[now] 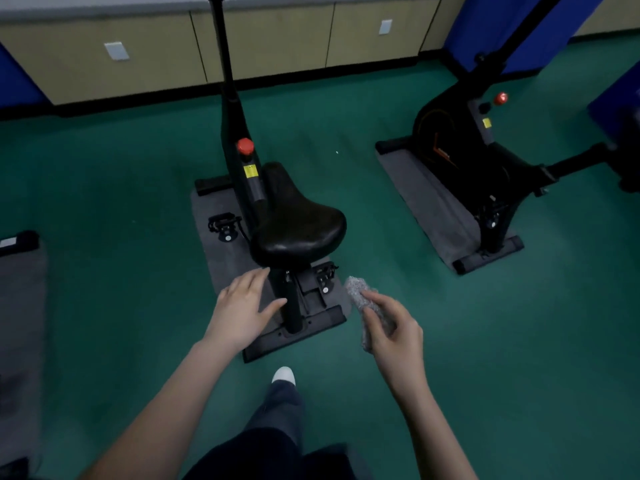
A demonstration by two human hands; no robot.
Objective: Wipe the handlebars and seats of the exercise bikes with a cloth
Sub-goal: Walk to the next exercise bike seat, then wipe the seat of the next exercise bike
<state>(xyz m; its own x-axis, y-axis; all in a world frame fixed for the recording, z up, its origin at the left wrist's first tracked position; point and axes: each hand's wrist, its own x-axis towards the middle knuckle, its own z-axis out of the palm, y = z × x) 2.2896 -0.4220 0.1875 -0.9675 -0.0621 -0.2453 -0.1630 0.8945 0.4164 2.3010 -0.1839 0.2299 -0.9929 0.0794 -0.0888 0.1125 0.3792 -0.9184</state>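
Observation:
A black exercise bike stands in front of me, its wide black seat (pixel 298 223) facing me on a black post. Its handlebar post runs up out of the top of the view, so the handlebars are hidden. My left hand (pixel 242 306) is open, fingers spread, just below the seat's rear left edge. My right hand (pixel 391 327) holds a crumpled grey cloth (pixel 360 292) to the right of the seat post, apart from the seat.
A second black bike (pixel 478 157) stands on a grey mat at the right. The near bike rests on a grey mat (pixel 214 216) on green floor. Another mat (pixel 20 271) lies at the left edge. Beige cabinets (pixel 263 39) line the back wall. My shoe (pixel 283 375) is behind the bike's base.

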